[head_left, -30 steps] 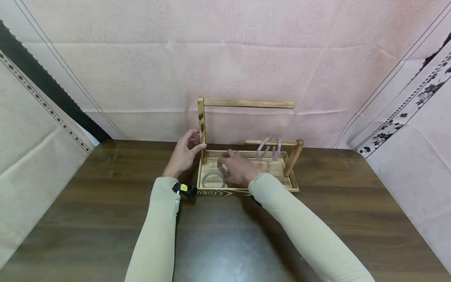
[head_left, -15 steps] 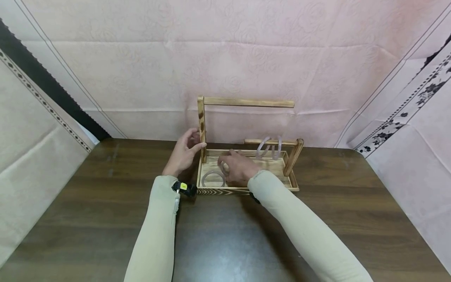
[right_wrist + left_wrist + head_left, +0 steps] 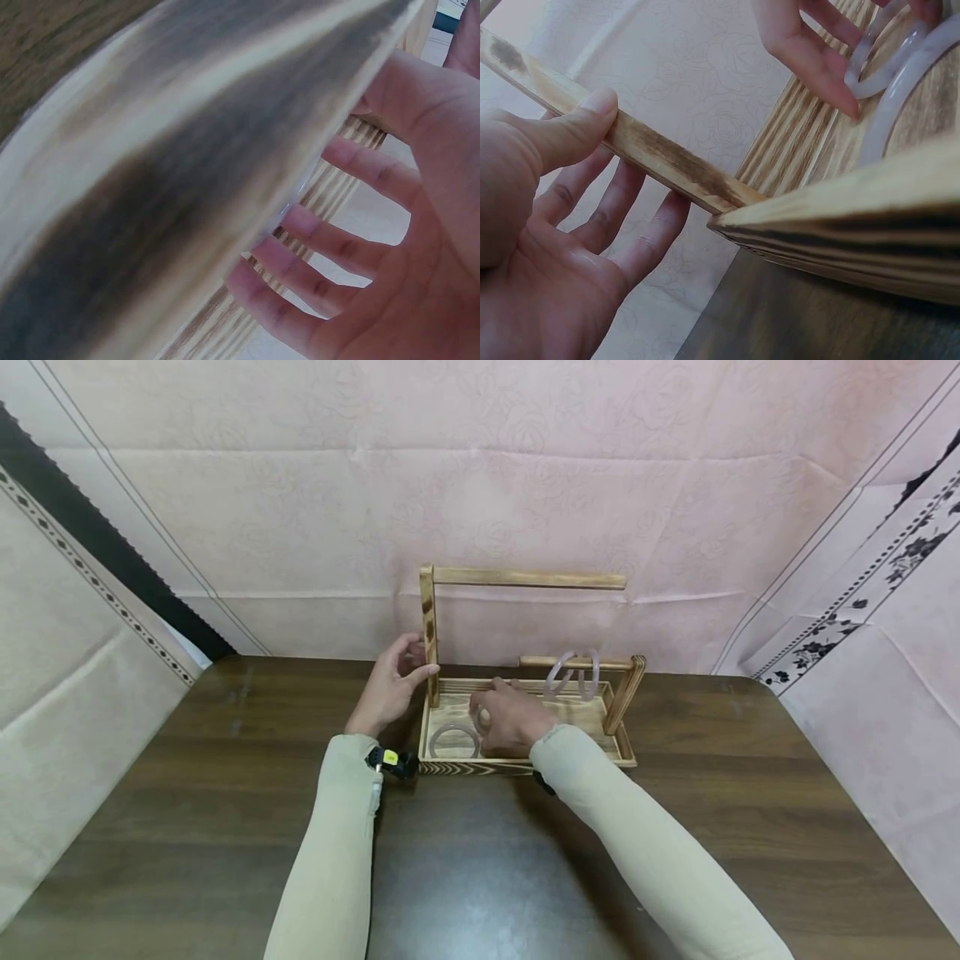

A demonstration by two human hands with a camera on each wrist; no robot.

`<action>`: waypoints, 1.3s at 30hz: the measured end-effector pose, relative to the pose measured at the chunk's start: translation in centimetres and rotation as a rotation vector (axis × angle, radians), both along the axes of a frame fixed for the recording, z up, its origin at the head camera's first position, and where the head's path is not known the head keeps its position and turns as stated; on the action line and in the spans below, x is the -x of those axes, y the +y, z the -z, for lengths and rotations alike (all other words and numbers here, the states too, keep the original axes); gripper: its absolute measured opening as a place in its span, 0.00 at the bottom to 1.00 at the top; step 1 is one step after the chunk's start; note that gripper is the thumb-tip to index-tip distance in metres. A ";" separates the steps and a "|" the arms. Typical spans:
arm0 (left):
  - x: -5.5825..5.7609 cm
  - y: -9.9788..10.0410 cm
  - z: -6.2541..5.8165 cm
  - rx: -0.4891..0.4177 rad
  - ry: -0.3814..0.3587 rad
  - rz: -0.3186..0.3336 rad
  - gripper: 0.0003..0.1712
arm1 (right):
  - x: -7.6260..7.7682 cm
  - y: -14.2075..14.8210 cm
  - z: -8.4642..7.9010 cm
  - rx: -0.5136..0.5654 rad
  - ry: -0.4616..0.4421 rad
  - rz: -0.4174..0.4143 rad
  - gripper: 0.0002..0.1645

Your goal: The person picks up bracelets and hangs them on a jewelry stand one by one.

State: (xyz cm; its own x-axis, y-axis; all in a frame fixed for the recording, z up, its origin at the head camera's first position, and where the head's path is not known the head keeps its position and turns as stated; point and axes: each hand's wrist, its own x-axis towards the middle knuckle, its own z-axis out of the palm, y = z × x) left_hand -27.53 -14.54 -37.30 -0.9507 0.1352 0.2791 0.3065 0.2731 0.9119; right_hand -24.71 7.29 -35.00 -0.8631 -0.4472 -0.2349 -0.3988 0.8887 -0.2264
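Note:
My left hand [image 3: 390,689] holds the upright wooden post [image 3: 430,622] at the left end of a wooden display stand, thumb on one side and fingers behind. Inside the stand's tray [image 3: 525,768], my right hand [image 3: 516,718] pinches a pale translucent bangle [image 3: 885,79], which is tilted up off the tray floor. A second bangle [image 3: 432,743] lies flat at the tray's left front. Two more bangles, one of them the left bangle [image 3: 557,677], hang on the lower bar [image 3: 536,662]. The tray wall hides the right fingertips in the right wrist view.
A higher bar [image 3: 528,579] runs right from the left post's top, above the tray. The lower bar's slanted post [image 3: 625,697] rises at the tray's right end. Everything rests on a brown wooden table [image 3: 225,802], against a pale cloth backdrop [image 3: 487,510].
The right hand has shifted slightly to the right within the tray, and the bangle in it has turned. My left hand stays at the post.

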 end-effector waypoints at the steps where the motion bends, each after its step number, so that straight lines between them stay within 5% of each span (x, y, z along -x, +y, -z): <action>1: 0.0 0.0 0.0 0.001 -0.004 -0.001 0.24 | -0.1 0.0 0.0 0.002 0.005 0.001 0.23; 20: 0.1 0.3 0.0 -0.019 -0.002 0.014 0.23 | -1.2 1.1 -0.6 0.066 0.100 0.001 0.43; 39: -0.1 0.1 0.0 0.015 0.008 -0.009 0.24 | -2.3 1.6 -0.8 0.105 0.150 -0.026 0.43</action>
